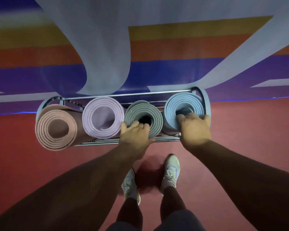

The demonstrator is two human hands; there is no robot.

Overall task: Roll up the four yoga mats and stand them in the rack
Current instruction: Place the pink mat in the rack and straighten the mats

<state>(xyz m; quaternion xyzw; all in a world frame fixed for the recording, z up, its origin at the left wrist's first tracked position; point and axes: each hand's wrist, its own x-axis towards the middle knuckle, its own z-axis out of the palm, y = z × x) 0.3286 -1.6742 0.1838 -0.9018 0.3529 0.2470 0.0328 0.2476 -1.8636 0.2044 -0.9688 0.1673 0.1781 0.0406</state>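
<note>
Metal rods of the rack show only in part, its base hidden beneath four rolled mats standing in a row. Red floor meets a wall painted in yellow, orange and blue bands with grey shapes. From the left stand a pink mat, leaning outward, a lilac mat, a green mat and a blue mat, spiral ends up. Left hand curls its fingers over the green mat's rim; right hand grips the blue mat's rim. Pale sneakers stand below
</note>
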